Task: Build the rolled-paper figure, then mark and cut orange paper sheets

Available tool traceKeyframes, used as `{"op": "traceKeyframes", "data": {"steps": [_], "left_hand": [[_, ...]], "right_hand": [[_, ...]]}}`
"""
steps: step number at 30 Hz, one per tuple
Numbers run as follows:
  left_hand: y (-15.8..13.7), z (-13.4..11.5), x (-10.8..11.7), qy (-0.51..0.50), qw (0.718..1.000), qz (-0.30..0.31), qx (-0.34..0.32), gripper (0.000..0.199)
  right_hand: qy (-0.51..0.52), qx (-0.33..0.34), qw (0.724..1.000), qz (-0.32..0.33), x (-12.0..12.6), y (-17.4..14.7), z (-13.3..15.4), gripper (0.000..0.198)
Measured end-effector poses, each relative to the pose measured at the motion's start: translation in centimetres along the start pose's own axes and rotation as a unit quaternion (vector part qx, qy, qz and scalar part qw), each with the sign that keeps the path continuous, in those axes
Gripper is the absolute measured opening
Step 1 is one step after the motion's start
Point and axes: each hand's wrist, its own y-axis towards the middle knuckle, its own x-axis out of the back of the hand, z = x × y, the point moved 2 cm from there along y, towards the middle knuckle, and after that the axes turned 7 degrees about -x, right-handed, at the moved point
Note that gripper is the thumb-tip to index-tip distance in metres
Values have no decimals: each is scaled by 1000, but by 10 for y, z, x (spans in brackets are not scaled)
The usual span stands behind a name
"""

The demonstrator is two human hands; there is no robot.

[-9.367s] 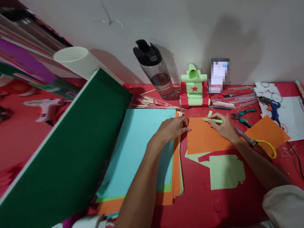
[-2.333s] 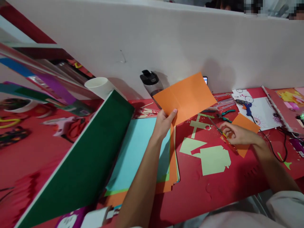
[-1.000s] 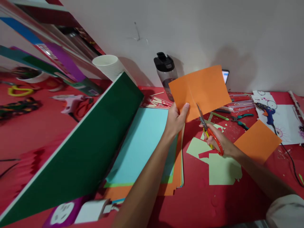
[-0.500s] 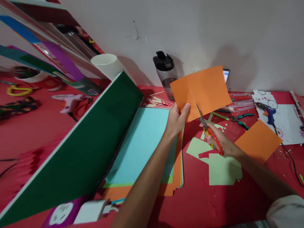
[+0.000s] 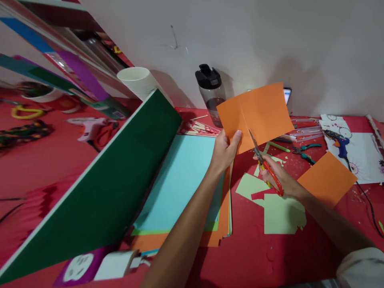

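Observation:
An orange sheet of paper [image 5: 261,112] is held up above the table by my left hand [image 5: 225,150], its thumb pressed on the near left corner. A fold line runs across the sheet. My right hand [image 5: 276,174] is closed round the red and yellow handles of a pair of scissors [image 5: 272,178]. The blades meet the sheet's lower edge along the fold line, just right of my left thumb. Below my right hand lie pale green paper pieces [image 5: 283,214]. A second orange sheet [image 5: 327,179] rests under my right forearm.
A green board [image 5: 99,188] leans at the left beside a stack topped with light blue paper [image 5: 177,176]. Behind stand a water bottle [image 5: 211,92] and paper cups [image 5: 138,82]. Pliers [image 5: 306,150] and a blue glue gun [image 5: 340,144] lie right; a pink glue gun [image 5: 91,128] lies left.
The whole view has shifted very slightly. Both hands keep their hold on the orange sheet and the scissors, with almost no visible movement of either.

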Motion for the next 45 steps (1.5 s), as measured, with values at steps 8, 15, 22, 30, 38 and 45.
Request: {"op": "traceKeyframes", "data": {"steps": [8,15,22,30,38,45], "left_hand": [[0,-3,1,6,1000,9,7,46],[0,-3,0,0,1000,6,18,47],[0,-4,-1,1,1000,6,23,48],[0,3,0,15,1000,-8,5,46],[-1,4,-1,6,1000,-5,4,44],[-1,5,-1,8,1000,-6,1,45]], "right_hand": [[-3,-8,1000,-4,1,0,2,49],[-15,-11,1000,-9,2,0,1,51],[-4,-16,1000,-10,1,0,-1,51],[12,-30,999,-13,0,-2,5,50],[14,-26,999,-17,0,1,-2,49],[13,-31,999,-26,0,1,-2,50]]}}
